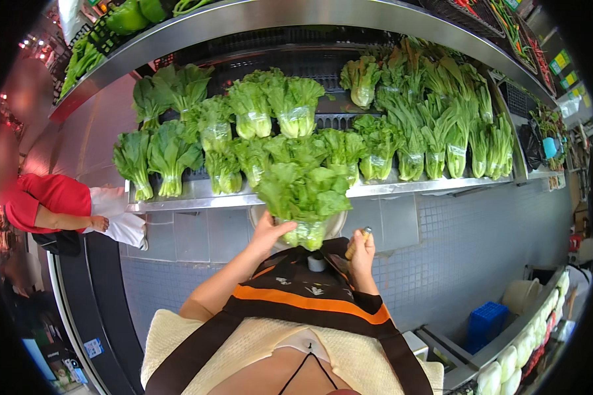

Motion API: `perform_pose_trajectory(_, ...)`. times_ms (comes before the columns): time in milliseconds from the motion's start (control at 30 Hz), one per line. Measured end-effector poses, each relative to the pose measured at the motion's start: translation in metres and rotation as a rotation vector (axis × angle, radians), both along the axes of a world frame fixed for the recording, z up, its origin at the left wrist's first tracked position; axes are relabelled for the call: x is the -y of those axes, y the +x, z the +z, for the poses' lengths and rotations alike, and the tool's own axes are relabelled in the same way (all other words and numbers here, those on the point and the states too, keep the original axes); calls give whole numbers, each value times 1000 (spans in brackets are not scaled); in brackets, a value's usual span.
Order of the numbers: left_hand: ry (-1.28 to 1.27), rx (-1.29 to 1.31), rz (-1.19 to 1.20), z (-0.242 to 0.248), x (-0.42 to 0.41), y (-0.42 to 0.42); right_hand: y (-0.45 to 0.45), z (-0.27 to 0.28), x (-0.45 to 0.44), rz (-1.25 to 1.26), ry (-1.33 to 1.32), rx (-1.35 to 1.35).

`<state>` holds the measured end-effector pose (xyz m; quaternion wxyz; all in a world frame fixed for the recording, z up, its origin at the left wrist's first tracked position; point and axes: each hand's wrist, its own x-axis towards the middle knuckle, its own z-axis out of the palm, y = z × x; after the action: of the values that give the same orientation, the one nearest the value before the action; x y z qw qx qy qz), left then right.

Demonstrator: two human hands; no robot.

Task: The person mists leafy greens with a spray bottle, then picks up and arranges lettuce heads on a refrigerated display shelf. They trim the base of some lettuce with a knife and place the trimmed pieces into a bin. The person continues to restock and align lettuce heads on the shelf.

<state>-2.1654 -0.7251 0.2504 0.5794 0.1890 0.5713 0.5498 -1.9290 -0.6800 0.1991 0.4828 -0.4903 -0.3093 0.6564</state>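
My left hand (266, 236) grips the pale lower stems of a leafy lettuce bunch (304, 190), with shiny clear wrap around its base. The bunch stands leaves-up in front of my dark apron (306, 298). My right hand (363, 256) is closed on a short wooden handle (352, 251) with a metal end; whatever tool it belongs to is hidden. Behind the lettuce shows part of a pale round container (338, 224). A small grey cylinder (317, 264) sits against the apron's front. Beyond my hands, more wrapped lettuce (296, 111) lines a metal-edged display shelf (205, 202).
Dark green leafy bunches (170, 158) lie on the shelf's left, long-leaf bunches (457, 138) on its right. An upper metal ledge (296, 14) crosses above. A person in a red shirt (54, 200) stands at left. Lower right holds a blue crate (487, 323).
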Motion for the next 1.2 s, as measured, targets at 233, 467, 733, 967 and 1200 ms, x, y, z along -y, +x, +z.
perform_pose_trajectory(233, 0, 6, 195, -16, -29, -10, -4, 37, -150, 243, 240, 161)
perform_pose_trajectory(467, -55, -5, 392, 3, -116, 17, -67, 12, -412, 155, 296, 412)
perform_pose_trajectory(733, 31, 42, 611, 18, -151, 52, -148, -30, -509, 153, 39, 1408)
perform_pose_trajectory(967, -4, -57, 629, 19, -158, 51, -134, -53, -522, 171, 96, 996)
perform_pose_trajectory(1200, -15, -78, 526, 1, -193, 30, -85, 2, -516, 263, 45, 112)
